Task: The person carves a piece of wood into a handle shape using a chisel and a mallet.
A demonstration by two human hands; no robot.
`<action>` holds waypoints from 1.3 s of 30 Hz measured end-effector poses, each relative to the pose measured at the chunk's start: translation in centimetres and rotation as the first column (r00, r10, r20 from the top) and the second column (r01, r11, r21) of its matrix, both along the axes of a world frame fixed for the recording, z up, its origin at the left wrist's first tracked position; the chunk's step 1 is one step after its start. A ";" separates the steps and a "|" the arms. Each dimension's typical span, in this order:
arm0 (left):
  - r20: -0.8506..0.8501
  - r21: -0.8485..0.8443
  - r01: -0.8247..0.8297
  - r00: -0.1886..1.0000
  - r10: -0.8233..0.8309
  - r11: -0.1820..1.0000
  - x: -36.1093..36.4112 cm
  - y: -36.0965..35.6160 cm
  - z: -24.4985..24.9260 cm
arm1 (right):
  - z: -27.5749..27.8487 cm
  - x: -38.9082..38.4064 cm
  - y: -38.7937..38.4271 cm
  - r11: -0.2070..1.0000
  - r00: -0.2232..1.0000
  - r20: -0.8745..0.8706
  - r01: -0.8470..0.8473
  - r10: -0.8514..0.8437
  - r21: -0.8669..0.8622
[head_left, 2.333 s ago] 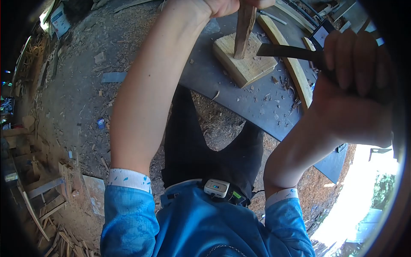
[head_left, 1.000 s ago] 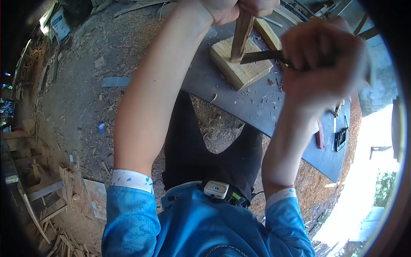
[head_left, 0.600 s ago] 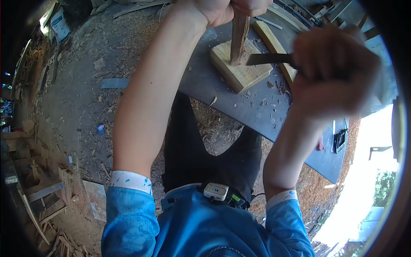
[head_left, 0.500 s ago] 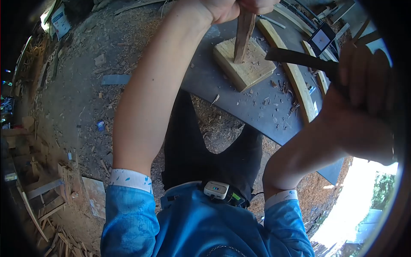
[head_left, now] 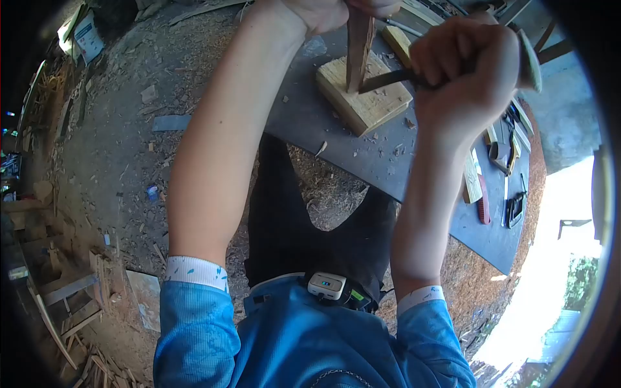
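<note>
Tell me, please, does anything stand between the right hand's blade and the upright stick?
Nothing visible does: the blade in the right hand meets the stick just above the wooden block, below the left hand gripping its top.

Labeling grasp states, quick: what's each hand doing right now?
Left hand: closed on the upright wooden stick.
Right hand: closed on the blade tool.

The stick [head_left: 358, 45] is standing on the block [head_left: 369, 100], which is lying on the table [head_left: 304, 123]; the left hand [head_left: 326, 10] is gripping it above. The blade [head_left: 388, 79] in the right hand [head_left: 466, 71] is touching it from the right.
</note>
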State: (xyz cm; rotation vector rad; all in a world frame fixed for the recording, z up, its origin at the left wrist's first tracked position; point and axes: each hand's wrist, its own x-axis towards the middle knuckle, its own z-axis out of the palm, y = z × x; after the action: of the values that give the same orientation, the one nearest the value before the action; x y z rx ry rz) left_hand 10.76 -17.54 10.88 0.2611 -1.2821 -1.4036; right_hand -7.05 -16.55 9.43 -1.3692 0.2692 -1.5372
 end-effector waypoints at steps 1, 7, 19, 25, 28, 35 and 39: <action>0.008 -0.006 0.021 1.000 -0.021 1.000 -0.2 -0.1 0.2 | -0.2 0.9 0.1 0.999 1.000 0.008 -0.001 0.000 0.047; 0.030 0.014 0.016 0.999 -0.016 1.000 -0.4 0.0 0.4 | 2.7 -4.9 -1.1 0.935 0.941 0.074 -0.315 0.330 -0.162; -0.030 0.017 0.005 1.000 -0.004 1.000 0.4 0.4 -0.1 | 3.8 -4.9 0.5 0.955 0.951 0.121 -0.269 0.284 -0.129; 0.054 -0.032 -0.043 0.998 0.045 0.999 -0.6 0.4 0.5 | -0.5 0.5 -0.1 0.992 0.997 -0.001 0.073 -0.073 -0.107; 0.032 -0.019 0.018 0.999 -0.017 1.000 -0.5 -0.2 0.6 | 2.4 -1.9 0.6 0.984 0.992 0.090 -0.071 0.086 -0.163; 0.044 0.065 -0.127 0.991 0.124 0.990 -1.2 0.8 0.8 | 0.3 0.8 1.6 0.991 0.997 0.012 -0.072 0.074 -0.111; 0.076 -0.077 -0.050 0.996 0.056 0.996 -1.2 0.5 0.9 | 2.1 -2.7 0.2 0.955 0.969 0.052 -0.226 0.240 -0.191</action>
State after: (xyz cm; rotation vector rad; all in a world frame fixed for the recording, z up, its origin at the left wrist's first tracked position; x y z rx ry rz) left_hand 9.55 -17.04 11.75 0.2994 -1.3792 -1.3088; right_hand -9.76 -16.34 11.53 -1.4265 -0.0818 -1.4376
